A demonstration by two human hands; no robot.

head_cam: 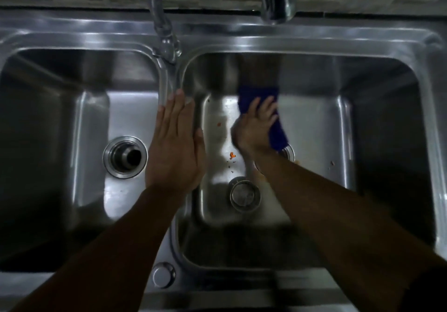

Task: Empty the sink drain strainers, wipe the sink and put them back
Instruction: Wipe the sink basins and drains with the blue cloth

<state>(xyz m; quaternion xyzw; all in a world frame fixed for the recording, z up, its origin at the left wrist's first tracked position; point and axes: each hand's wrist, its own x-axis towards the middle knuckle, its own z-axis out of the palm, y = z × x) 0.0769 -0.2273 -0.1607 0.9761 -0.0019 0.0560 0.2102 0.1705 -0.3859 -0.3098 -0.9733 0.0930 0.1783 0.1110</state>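
My sink (242, 38) is a double stainless steel one, dull and streaked with glare, two basins split by a narrow divider. My left hand (175, 142) lies flat and open on that divider, fingers together and pointing toward the taps, gripping nothing. My right hand (256, 128) is down in the right basin, fingers closed onto a dark blue cloth (271, 116) pressed against the floor of the basin; both hand and cloth are blurred, so I cannot make out the cloth's edges. One strainer (245, 194) sits loose on the right basin's floor, near my forearm, its inside too dim to read. The right drain (287, 153) is mostly hidden under my wrist and the cloth. Small orange food scraps (232, 155) and darker specks lie scattered on that floor. In the left basin the drain opening (125, 158) shows a dark hole.
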